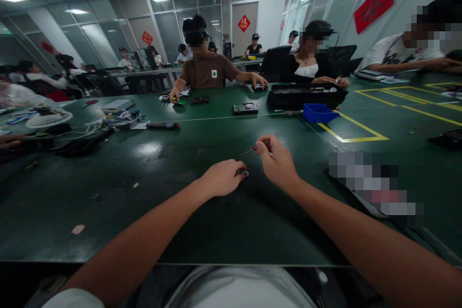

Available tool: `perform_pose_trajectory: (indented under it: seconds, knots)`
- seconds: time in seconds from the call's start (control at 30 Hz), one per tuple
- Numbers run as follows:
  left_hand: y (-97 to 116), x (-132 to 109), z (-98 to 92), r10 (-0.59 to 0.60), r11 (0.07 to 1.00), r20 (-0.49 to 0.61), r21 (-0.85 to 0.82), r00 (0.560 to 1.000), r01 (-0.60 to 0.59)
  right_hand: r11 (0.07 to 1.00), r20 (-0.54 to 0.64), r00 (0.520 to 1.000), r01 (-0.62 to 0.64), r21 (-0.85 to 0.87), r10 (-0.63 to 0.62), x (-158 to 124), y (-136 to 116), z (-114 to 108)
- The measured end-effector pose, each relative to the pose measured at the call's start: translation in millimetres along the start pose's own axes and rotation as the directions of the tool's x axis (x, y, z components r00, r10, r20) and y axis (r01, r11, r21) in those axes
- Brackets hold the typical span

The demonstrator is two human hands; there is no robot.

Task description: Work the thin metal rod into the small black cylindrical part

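Note:
My left hand (223,177) rests on the green table (180,211), its fingers pinched on a small dark and silver part (243,173) too small to name. My right hand (276,159) hovers just right of it, closed around a thin red-handled tool (251,150) whose tip points left. The two hands are only a few centimetres apart near the table's middle.
A blue bin (318,112) and black tray (306,95) stand at the back right beside yellow floor-tape lines (355,132). A hard drive (245,108) and a marker-like tool (162,125) lie farther back. Cables and clutter (90,130) fill the left. Several people sit around the table.

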State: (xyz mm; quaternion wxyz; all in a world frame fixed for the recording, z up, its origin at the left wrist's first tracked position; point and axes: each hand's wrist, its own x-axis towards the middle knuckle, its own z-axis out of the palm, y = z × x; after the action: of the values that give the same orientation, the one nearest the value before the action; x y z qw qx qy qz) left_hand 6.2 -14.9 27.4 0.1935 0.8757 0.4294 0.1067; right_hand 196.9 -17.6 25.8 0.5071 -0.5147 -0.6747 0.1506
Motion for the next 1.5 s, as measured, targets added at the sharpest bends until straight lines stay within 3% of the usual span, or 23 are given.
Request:
perform_pose_trajectory:
  seconds: [0.23,0.67,0.77,0.9,1.03,1.13,1.2,1.3,1.43,1.5]
  knots:
    - [2,16,16.0,0.015,0.985,0.027,0.171,1.000,-0.019,1.000,-0.012,1.000,0.007,0.016,-0.007,-1,1,1]
    - [2,10,12.0,-0.001,0.979,0.039,0.204,0.999,-0.007,1.000,0.013,1.000,-0.004,0.029,0.004,0,2,0]
    - [2,9,8.1,-0.042,0.992,0.019,0.124,0.999,0.039,1.000,0.015,1.000,-0.004,0.022,0.003,0,2,0]
    - [-8,3,-4.8,-0.085,0.991,-0.087,-0.114,0.992,0.075,1.000,0.027,1.000,-0.010,0.014,0.009,1,2,-1]
    - [-30,-5,-24.1,-0.206,0.900,-0.161,-0.419,0.965,0.122,1.000,0.038,0.999,-0.012,0.019,0.011,0,3,0]
    - [-52,-18,-41.4,-0.415,0.703,-0.175,-0.685,0.893,0.193,1.000,0.044,0.999,-0.012,0.022,0.011,0,3,0]
    - [-68,-33,-54.8,-0.533,0.547,-0.203,-0.823,0.821,0.152,1.000,0.045,0.999,-0.013,0.020,0.012,0,3,0]
    - [-93,-63,-77.2,-0.710,0.366,-0.223,-0.927,0.668,0.080,1.000,0.058,0.998,-0.017,0.013,0.016,0,1,-1]
    - [-124,-114,-104.8,-0.847,0.282,-0.247,-0.959,0.470,0.004,1.000,0.071,0.997,-0.015,0.015,0.014,0,1,-1]
    - [-136,-138,-114.6,-0.879,0.324,-0.300,-0.946,0.370,0.002,1.000,0.069,0.998,-0.011,0.017,0.009,-1,1,-1]
